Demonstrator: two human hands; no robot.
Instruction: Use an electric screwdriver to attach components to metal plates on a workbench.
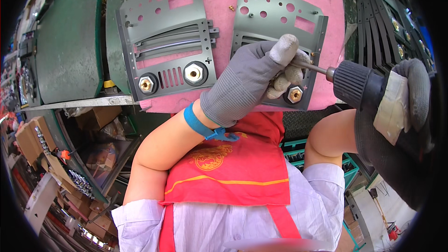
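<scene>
My right hand [413,95], in a grey glove with tape on a finger, wraps round a black power screwdriver [354,84]. Its thin metal bit [317,68] points left into the fingers of my left hand [252,74]. That hand, also gloved, is closed; small brass-coloured specks show among its curled fingers, too small to name. It hovers over a grey-green metal panel [275,1] with round holes and a hex brass fitting [295,94], hiding the panel's middle. A similar panel [163,11] lies to the left, with two hex fittings [193,73] near its front edge.
Both panels lie on a pink mat [219,0]; a small brass screw [232,8] rests between them. Curved dark metal strips [373,28] are stacked at the right. A green board [67,42] stands left of the mat. Shelves with cardboard boxes [95,117] are below left.
</scene>
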